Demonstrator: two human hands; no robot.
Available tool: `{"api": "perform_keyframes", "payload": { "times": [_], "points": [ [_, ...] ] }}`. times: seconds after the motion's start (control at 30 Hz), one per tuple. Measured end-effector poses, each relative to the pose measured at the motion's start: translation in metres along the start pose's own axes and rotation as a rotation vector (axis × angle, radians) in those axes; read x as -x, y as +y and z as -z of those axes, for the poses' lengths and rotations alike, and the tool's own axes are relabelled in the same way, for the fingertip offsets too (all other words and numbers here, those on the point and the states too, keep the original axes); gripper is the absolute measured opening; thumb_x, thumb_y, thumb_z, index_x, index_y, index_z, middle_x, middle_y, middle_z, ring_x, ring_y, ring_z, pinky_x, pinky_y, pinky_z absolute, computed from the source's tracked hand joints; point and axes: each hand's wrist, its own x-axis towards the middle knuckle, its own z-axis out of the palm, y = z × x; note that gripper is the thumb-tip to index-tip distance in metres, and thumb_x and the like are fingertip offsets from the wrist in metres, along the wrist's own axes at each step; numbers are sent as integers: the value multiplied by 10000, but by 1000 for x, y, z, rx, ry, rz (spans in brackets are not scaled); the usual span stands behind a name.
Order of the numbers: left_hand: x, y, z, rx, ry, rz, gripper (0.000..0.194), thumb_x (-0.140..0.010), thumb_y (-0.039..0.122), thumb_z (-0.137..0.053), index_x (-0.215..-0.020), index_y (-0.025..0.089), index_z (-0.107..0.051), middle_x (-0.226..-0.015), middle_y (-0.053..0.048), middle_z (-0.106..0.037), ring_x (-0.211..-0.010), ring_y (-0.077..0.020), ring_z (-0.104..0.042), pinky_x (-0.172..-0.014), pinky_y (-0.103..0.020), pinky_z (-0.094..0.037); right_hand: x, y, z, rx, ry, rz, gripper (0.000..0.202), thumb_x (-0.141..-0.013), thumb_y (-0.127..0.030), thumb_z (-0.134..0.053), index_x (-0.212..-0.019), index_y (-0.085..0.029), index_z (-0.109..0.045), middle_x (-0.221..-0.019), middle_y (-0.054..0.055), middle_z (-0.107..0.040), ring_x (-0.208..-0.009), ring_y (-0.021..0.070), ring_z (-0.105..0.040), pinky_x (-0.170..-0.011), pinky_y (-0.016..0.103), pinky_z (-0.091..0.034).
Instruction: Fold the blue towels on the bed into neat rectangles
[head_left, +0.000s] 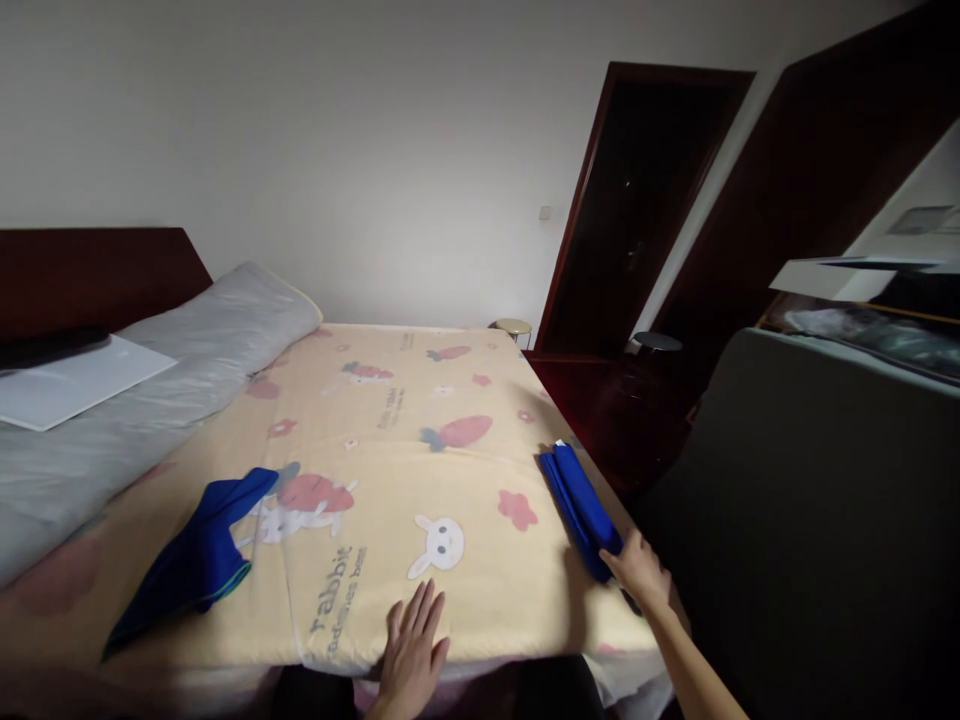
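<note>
My left hand (414, 640) lies flat on the yellow bed sheet (420, 470) near the front edge, fingers stretched out, just below a printed rabbit face. At the right side of the bed, my right hand (637, 568) grips the near end of a folded blue cloth (581, 505). This cloth is a long, narrow bundle with a small white tag at its far end. Some of my right fingers are hidden. On the left of the sheet a second blue cloth (199, 545) lies loosely spread, with green edging along one side.
Grey bedding (247, 310) lies along the headboard (97, 275), with a white board (90, 380) on it. A dark grey panel (810, 520) stands close on the right. Stools (514, 328) and a dark door (652, 210) are beyond the bed.
</note>
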Motion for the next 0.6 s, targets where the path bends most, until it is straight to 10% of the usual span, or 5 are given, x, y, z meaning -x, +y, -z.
{"api": "perform_keyframes", "payload": {
  "times": [0.2,0.6],
  "points": [
    [0,0,3,-13,10,-7,617,-917,279,-393,-1494,279,-176,-1527,-2,-328,-1384,-201,-285,-1093,-410,-212,-12,-25,-2,-74,58,57,835,-799,-588,-377,-1487,-208,-95,-1525,179,-202,-1276,413,-392,-956,564,-347],
    [-2,0,10,-31,-49,-17,607,-932,310,-369,-1499,270,-156,-1537,-3,-299,-1396,-199,-263,-1089,-403,-215,-15,-4,-61,-31,-62,-24,972,-753,-625,-480,-1488,-221,11,-1253,247,-501,-1073,425,-575,-819,557,-428]
  ]
}}
